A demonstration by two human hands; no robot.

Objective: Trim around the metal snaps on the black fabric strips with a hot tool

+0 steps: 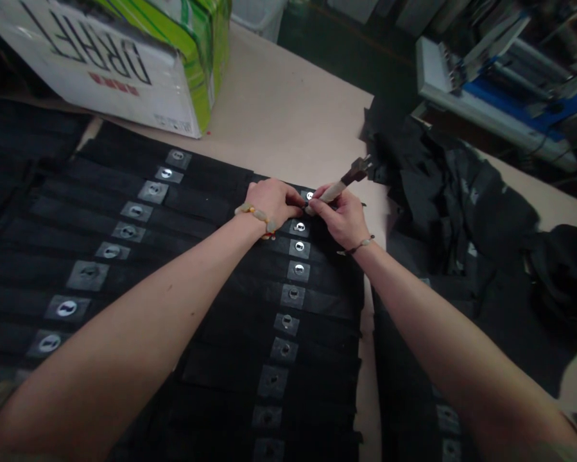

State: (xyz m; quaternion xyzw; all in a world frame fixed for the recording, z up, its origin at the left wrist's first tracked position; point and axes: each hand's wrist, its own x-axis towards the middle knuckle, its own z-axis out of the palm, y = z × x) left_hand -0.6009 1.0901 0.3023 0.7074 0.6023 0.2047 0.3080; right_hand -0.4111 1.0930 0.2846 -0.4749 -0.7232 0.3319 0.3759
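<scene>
My right hand (pixel 343 215) grips a stick-like tool (pixel 335 191) with a pale wrapped shaft. Its upper end is dark and blocky with short metal prongs; the lower tip is down among my fingertips, so its kind is unclear. My left hand (pixel 276 204) is beside it, thumb and fingers pinched together low over the cloth. Whatever sits between those fingers is too small to make out. Under both hands lie overlapping black fabric pieces (pixel 240 282). A column of clear square patches with round silvery discs (pixel 299 246) runs down them, and one disc (pixel 310 195) shows between my hands.
On the left, more black pieces carry a slanting column of similar disc patches (pixel 136 211). A white and green carton (pixel 124 83) stands at the upper left on the pale table (pixel 288 109). Crumpled black cloth (pixel 442 192) is heaped at right, with blue machinery (pixel 514 96) beyond.
</scene>
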